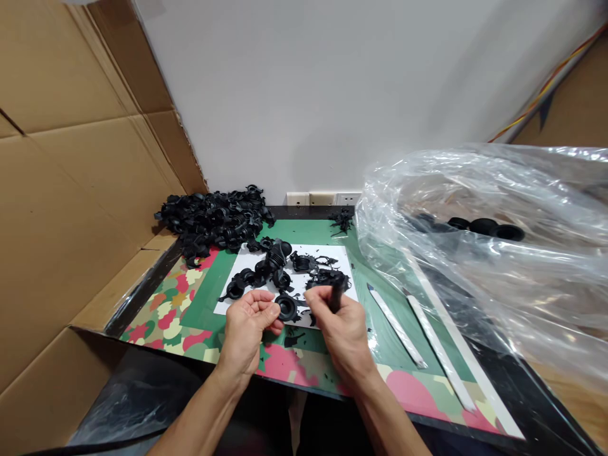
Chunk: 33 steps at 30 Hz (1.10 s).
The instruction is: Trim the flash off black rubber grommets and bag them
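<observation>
Room to pass lies above the green mat (304, 232), between the black heap (216, 218) and bulging plastic bag (475, 183).

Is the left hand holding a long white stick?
No, the left hand holds a round black rubbery piece between thumb and fingers.

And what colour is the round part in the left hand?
Black; the round part shows in the head view.

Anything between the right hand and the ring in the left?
Only a thin black strip shows in the gap; can't tell if it's attached to the ring. Nothing else visible stands between the ring, held at its edge by the left hand, and the right hand.
</observation>
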Each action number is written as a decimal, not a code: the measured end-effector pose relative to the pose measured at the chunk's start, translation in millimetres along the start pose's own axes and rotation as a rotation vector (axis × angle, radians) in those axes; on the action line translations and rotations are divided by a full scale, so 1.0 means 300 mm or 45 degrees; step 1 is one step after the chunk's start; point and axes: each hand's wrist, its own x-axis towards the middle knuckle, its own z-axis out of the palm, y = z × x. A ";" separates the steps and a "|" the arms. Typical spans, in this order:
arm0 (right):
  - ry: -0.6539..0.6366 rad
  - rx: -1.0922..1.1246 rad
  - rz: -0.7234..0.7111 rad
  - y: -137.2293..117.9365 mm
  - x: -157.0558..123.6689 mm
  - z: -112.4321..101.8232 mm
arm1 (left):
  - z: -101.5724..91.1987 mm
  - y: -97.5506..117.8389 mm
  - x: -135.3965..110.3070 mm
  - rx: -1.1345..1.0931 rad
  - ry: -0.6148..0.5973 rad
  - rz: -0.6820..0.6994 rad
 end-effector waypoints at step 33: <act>-0.003 -0.081 -0.722 0.020 -0.077 -0.019 | 0.005 0.017 -0.028 -0.050 -0.032 0.008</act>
